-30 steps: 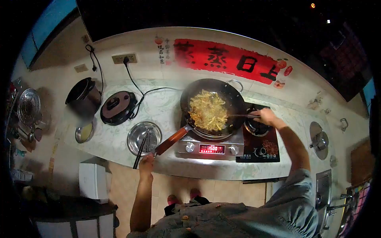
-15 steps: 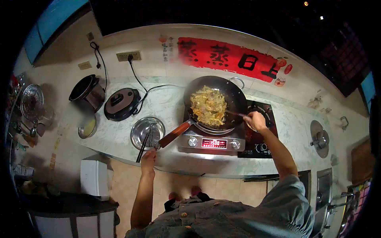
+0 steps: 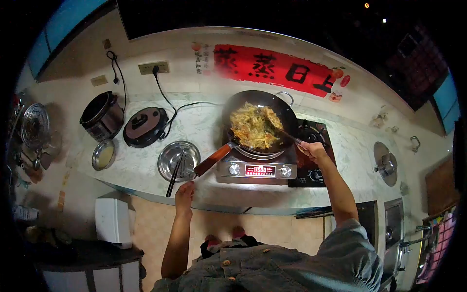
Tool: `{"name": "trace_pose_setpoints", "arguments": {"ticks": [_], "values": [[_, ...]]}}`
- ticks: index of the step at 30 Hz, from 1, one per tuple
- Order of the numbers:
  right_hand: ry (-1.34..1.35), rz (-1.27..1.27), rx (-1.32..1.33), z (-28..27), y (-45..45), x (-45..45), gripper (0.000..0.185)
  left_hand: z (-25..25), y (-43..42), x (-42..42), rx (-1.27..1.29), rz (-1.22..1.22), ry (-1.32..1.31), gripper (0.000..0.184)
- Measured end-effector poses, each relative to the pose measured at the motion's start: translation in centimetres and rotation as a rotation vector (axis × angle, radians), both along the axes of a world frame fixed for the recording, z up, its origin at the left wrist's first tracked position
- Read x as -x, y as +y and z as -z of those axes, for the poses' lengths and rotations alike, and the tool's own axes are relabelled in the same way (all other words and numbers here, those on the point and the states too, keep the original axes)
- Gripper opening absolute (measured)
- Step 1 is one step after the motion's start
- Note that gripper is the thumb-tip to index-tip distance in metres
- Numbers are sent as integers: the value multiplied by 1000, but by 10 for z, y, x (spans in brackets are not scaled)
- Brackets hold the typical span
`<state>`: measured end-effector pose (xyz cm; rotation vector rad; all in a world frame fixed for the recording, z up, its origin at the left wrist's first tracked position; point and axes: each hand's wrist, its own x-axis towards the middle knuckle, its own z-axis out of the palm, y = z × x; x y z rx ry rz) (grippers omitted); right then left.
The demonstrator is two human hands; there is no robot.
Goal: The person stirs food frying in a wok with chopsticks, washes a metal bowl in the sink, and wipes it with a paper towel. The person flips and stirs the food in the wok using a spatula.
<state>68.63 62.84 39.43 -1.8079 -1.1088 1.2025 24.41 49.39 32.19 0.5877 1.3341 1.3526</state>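
A dark wok (image 3: 286, 109) holds yellowish, shredded-looking food (image 3: 250, 126) with browned bits. My right hand (image 3: 314, 150) is closed round the handle of a spatula (image 3: 287, 134), whose blade sits in the food and is partly covered by it. Toward the front left, the wok's wooden handle (image 3: 214, 159) points at me. My left hand (image 3: 184, 195) is closed at the tip of that handle, apparently pinching its metal end. Just beyond it is a steel bowl (image 3: 168, 151) with dark chopsticks (image 3: 173, 177) resting across its rim.
The wok stands on an induction cooker (image 3: 224, 170) with a lit display. A black gas hob (image 3: 318, 138) adjoins it. At left are a cooker pot (image 3: 109, 121), its lid (image 3: 143, 127) and a small bowl (image 3: 102, 155). A round lid (image 3: 386, 165) lies right.
The spatula has shifted up and inward through the food, heaping some toward the wok's right side. My right hand moved slightly; my left stays by the handle tip. The camera view has shifted a little.
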Motion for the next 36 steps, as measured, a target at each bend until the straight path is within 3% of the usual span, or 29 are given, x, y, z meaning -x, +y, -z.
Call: {"name": "trace_pose_setpoints", "arguments": {"ticks": [8,14,17,24,30,36], "values": [[512,70,212,-10,-15,-25,30,5,-3,0,23,2,34,19],[571,28,299,-27,-30,-25,30,13,-5,4,64,20,8,20],[335,141,209,-64,-44,7,30,17,-7,2,67,-5,7,19],[300,56,99,-39,-7,4,29,9,-16,2,15,36,-44,16],[151,-33,180,-36,-8,6,23,3,-18,6,51,32,-54,12],[135,85,186,-61,-30,26,30,22,-17,18,89,97,-52,20]]}}
